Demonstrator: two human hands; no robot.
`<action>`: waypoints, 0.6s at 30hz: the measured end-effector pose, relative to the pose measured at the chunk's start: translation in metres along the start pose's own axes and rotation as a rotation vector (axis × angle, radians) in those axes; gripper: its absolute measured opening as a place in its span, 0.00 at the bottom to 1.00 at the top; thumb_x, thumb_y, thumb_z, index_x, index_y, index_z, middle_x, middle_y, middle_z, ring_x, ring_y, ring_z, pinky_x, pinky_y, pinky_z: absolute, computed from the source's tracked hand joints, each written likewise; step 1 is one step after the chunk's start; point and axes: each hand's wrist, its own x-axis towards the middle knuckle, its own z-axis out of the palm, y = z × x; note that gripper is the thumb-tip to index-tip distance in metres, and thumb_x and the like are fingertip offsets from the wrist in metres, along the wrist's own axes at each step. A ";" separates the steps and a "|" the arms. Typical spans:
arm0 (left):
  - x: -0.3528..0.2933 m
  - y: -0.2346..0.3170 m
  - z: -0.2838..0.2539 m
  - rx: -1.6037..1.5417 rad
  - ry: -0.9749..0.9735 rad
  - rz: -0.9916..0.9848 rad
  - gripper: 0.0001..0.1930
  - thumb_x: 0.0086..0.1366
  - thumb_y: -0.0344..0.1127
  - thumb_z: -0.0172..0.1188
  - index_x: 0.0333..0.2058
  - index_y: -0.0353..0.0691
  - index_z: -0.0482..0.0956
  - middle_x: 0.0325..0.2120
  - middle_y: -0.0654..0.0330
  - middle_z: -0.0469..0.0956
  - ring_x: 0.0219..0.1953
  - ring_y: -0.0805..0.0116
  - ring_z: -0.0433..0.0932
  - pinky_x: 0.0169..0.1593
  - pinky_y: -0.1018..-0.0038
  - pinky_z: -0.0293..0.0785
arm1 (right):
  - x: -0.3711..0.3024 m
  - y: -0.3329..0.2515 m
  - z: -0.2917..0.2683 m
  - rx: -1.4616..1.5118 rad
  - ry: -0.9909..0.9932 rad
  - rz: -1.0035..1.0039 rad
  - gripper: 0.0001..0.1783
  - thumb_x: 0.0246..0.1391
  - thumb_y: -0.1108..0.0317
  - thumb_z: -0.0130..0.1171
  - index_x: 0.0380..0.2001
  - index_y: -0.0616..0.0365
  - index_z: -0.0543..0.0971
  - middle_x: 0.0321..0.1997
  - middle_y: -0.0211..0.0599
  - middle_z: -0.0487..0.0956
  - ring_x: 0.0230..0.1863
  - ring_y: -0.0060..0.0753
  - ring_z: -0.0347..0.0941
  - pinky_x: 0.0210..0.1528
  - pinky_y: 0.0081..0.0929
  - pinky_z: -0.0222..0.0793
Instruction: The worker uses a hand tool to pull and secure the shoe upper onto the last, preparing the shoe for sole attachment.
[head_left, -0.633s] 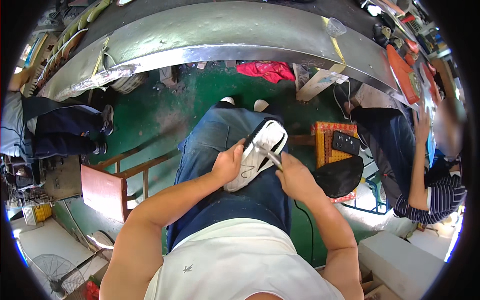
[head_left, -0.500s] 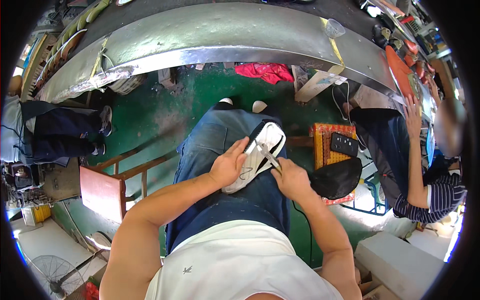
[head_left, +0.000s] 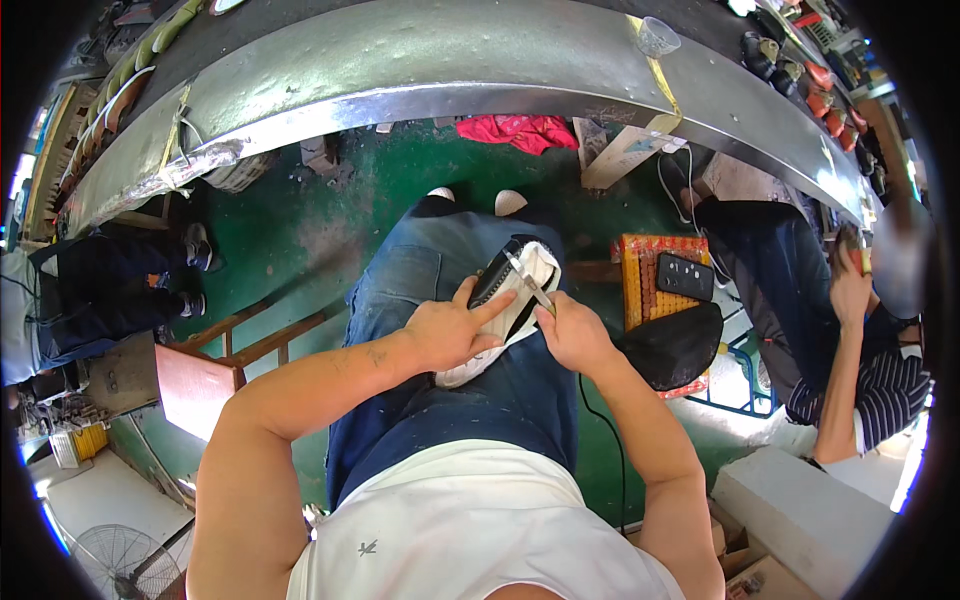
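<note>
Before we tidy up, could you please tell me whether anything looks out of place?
A crumpled red cloth lies on the green floor, partly hidden by the metal workbench; it looks dropped there.

from head, wide fisheye looks down; left hand (head_left: 447, 335), right hand (head_left: 577, 335) near, bench (head_left: 400, 65) farther off

Glare streaks the metal bench (head_left: 400, 70), fisheye-bent beneath dark picture corners

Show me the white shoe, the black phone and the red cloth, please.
White shoe (head_left: 499, 326): head view, on its pale surface.
Black phone (head_left: 685, 277): head view, middle of its upper face.
Red cloth (head_left: 518, 131): head view, middle of the visible part.
</note>
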 end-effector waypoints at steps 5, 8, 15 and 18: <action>-0.008 -0.045 0.084 -0.482 0.313 -0.052 0.38 0.72 0.49 0.54 0.74 0.45 0.48 0.65 0.35 0.63 0.51 0.36 0.80 0.56 0.57 0.76 | 0.009 -0.023 -0.030 0.015 -0.096 0.004 0.23 0.70 0.52 0.48 0.45 0.66 0.74 0.37 0.61 0.81 0.41 0.66 0.78 0.45 0.53 0.73; -0.013 -0.034 0.089 -0.741 0.411 -0.161 0.41 0.68 0.44 0.59 0.72 0.36 0.49 0.57 0.35 0.73 0.54 0.39 0.79 0.59 0.60 0.74 | -0.019 -0.027 -0.015 0.132 -0.065 -0.059 0.21 0.69 0.53 0.48 0.41 0.65 0.74 0.37 0.61 0.80 0.40 0.67 0.77 0.44 0.54 0.72; -0.042 -0.027 0.009 -0.486 -0.014 -0.093 0.56 0.55 0.37 0.70 0.73 0.38 0.40 0.43 0.32 0.80 0.44 0.36 0.81 0.53 0.56 0.76 | -0.048 0.004 0.016 0.512 -0.060 0.101 0.22 0.72 0.53 0.47 0.41 0.66 0.74 0.30 0.46 0.81 0.31 0.43 0.81 0.37 0.38 0.75; -0.076 -0.012 -0.046 -0.381 0.248 -0.011 0.49 0.53 0.33 0.71 0.71 0.40 0.52 0.46 0.39 0.82 0.46 0.41 0.82 0.52 0.60 0.78 | -0.062 0.018 0.015 0.807 0.116 0.222 0.24 0.74 0.52 0.43 0.45 0.66 0.74 0.33 0.38 0.80 0.31 0.28 0.78 0.36 0.28 0.74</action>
